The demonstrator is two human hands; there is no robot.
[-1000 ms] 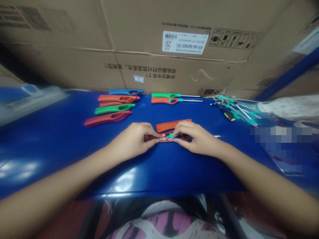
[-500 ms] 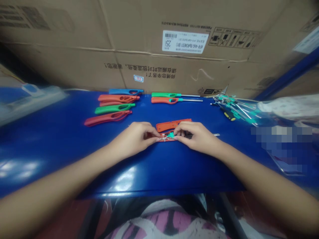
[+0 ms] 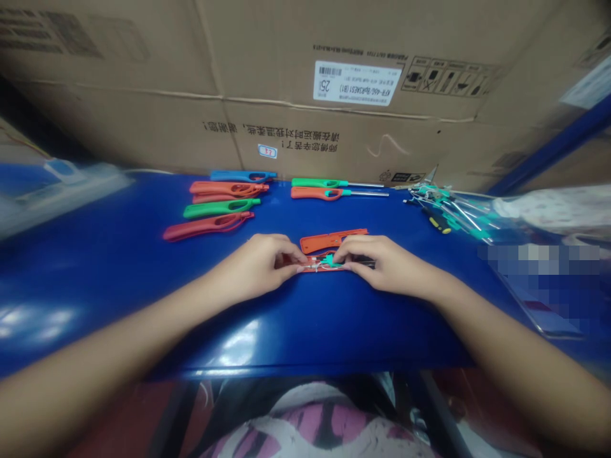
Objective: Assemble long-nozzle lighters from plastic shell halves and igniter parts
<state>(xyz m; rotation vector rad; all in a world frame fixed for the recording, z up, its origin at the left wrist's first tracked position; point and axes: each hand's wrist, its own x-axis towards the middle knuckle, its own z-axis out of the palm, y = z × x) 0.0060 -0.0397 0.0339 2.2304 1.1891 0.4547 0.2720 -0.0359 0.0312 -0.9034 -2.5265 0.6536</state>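
An opened orange lighter shell half (image 3: 326,270) lies on the blue table between my hands, with a green trigger piece (image 3: 329,259) and thin white wires inside it. My left hand (image 3: 265,264) is closed in a pinch on the shell's left end. My right hand (image 3: 389,264) curls over the right end, forefinger at the green piece and thumb at the shell's lower edge. A dark part shows beneath the right fingers; its far end is hidden by the hand. Just behind lies the other orange shell half (image 3: 324,240), partly covered by the right hand.
Several lighter handles, including a green one (image 3: 222,207) and a red one (image 3: 207,227), lie at the back left. Two lighters with metal rods, one orange (image 3: 317,192), lie behind. Green-and-metal inner parts (image 3: 458,213) and a black-yellow screwdriver (image 3: 439,222) are back right. A cardboard box (image 3: 267,83) stands behind.
My right hand has shifted slightly right, its thumb moving off the green piece. The metal rod end that stuck out past that hand is now hidden. My left hand stays in place.
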